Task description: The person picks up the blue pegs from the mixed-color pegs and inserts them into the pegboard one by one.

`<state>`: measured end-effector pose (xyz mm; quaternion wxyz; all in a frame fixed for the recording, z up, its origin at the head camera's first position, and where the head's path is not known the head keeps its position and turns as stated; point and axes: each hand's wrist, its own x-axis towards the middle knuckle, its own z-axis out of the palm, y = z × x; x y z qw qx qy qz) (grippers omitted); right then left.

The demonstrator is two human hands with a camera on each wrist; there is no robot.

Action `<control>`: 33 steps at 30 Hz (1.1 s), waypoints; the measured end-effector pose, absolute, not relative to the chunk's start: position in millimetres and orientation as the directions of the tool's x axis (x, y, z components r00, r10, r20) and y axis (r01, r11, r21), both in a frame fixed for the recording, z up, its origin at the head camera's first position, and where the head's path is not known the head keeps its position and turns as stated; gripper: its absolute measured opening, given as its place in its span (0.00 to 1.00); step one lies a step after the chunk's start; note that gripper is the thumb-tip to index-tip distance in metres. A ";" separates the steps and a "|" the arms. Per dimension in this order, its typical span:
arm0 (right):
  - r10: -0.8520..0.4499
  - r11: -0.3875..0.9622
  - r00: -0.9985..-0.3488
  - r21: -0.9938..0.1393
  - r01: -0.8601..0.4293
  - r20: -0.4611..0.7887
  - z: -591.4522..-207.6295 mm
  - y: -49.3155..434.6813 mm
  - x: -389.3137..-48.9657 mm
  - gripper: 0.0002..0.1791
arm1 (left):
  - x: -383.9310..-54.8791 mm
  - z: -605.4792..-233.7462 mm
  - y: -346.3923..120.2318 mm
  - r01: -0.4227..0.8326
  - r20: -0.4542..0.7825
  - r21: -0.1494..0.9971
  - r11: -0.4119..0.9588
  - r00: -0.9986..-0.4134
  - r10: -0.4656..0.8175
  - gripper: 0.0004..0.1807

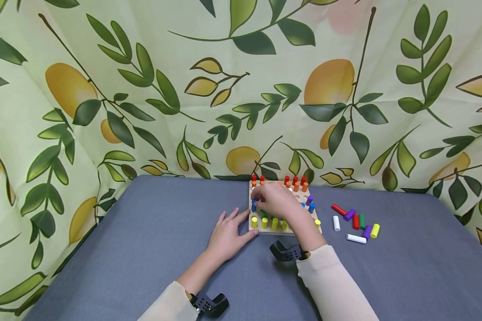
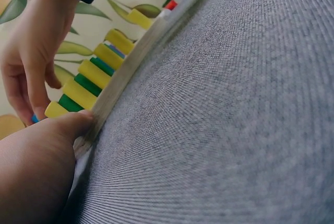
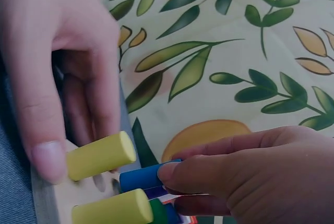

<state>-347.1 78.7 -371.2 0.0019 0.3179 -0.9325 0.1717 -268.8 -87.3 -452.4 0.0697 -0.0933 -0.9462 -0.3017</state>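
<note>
A wooden pegboard (image 1: pixel 281 231) holds upright pegs in rows of several colours: red and orange at the back, yellow along the front. Over its left part, my right hand (image 1: pixel 279 200) pinches a blue peg (image 3: pixel 143 177) between thumb and fingers. The peg's lower end is at the board's surface; whether it sits in a hole I cannot tell. With fingers spread, my left hand (image 1: pixel 227 236) touches the board's front left corner, the thumb against the front edge. Two yellow pegs (image 3: pixel 102 155) stand near the blue one in the right wrist view. The right hand hides the board's middle.
Right of the board, loose pegs lie on the grey cloth: a red peg (image 1: pixel 339 209), a white peg (image 1: pixel 336 223), a yellow peg (image 1: pixel 375 231) and several others. Behind the table (image 1: pixel 176 209) hangs a leaf-and-fruit patterned curtain (image 1: pixel 209 142).
</note>
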 end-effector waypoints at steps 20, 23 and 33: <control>-0.481 0.832 -0.870 -0.258 -0.491 0.105 -391.0 82.2 -343.5 0.07 | -274.1 -457.7 -75.5 0.270 0.198 0.565 0.780 -0.962 0.189 0.35; -0.474 0.831 -0.875 -0.277 -0.482 0.101 -391.0 87.2 -341.9 0.10 | -277.3 -459.3 -74.5 0.275 0.191 0.561 0.780 -0.961 0.202 0.35; -0.524 0.785 -0.848 -0.338 -0.519 0.085 -381.1 128.3 -327.0 0.23 | -289.1 -446.8 -102.7 0.179 0.080 0.623 0.761 -0.983 0.166 0.31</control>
